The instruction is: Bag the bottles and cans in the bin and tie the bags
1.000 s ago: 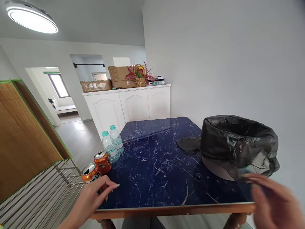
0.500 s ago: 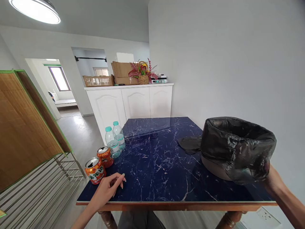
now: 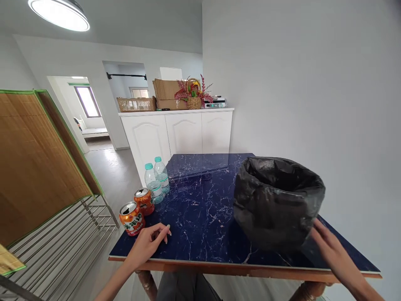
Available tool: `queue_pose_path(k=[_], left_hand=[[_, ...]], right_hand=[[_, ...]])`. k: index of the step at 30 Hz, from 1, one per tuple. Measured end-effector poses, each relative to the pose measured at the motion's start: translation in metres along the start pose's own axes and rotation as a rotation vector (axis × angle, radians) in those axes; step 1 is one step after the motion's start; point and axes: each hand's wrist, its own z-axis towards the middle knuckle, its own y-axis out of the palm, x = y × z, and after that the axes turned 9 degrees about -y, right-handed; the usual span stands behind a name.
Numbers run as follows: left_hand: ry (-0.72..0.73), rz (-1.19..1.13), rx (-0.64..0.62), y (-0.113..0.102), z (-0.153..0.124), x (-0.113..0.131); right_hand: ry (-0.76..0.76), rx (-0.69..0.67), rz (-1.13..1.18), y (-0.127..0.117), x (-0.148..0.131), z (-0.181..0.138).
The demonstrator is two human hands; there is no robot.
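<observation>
Bin on our right, drinks on our left

The round bin lined with a black plastic bag [image 3: 277,200] stands upright, mouth up, on the right half of the dark blue marbled desk [image 3: 203,225]. Our right hand [image 3: 328,248] is the nearer one, fingers out flat against the bin's lower right side. Our left hand [image 3: 150,240] rests loosely curled on the desk, holding nothing, just beside two orange soda cans [image 3: 131,217]. Two clear water bottles with teal caps [image 3: 152,186] stand behind those. Just the one bin.

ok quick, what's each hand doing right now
left hand: open, empty, resting on the table beside the orange can
right hand: open, fingers at the side of the bagged bin
</observation>
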Motion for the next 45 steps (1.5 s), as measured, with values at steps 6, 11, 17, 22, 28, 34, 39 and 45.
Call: queue_pose_path(k=[6, 11, 17, 22, 28, 34, 39, 45], left_hand=[[0.005, -0.008, 0.004, 0.001, -0.004, 0.005], [0.045, 0.068, -0.022, -0.005, -0.009, 0.020], [0.187, 0.357, 0.261, -0.050, 0.000, 0.073], [0.235, 0.549, 0.621, -0.104, 0.046, 0.114], [0.116, 0.805, 0.659, -0.128, 0.132, 0.118], [0.054, 0.878, 0.600, -0.115, 0.179, 0.112], [0.106, 0.870, 0.555, -0.107, 0.184, 0.125], [0.250, 0.767, 0.629, -0.125, 0.157, 0.176]], right_hand=[[-0.161, -0.179, 0.212, 0.063, -0.049, -0.006], [-0.138, -0.388, 0.227, 0.086, -0.066, -0.011], [-0.007, -0.459, 0.336, 0.084, -0.054, -0.016], [0.163, -0.470, 0.415, 0.078, -0.053, -0.011], [0.128, -0.452, 0.396, 0.081, -0.052, -0.013], [0.113, -0.461, 0.370, 0.085, -0.047, -0.015], [0.092, -0.459, 0.368, 0.089, -0.045, -0.016], [0.105, -0.461, 0.374, 0.089, -0.045, -0.016]])
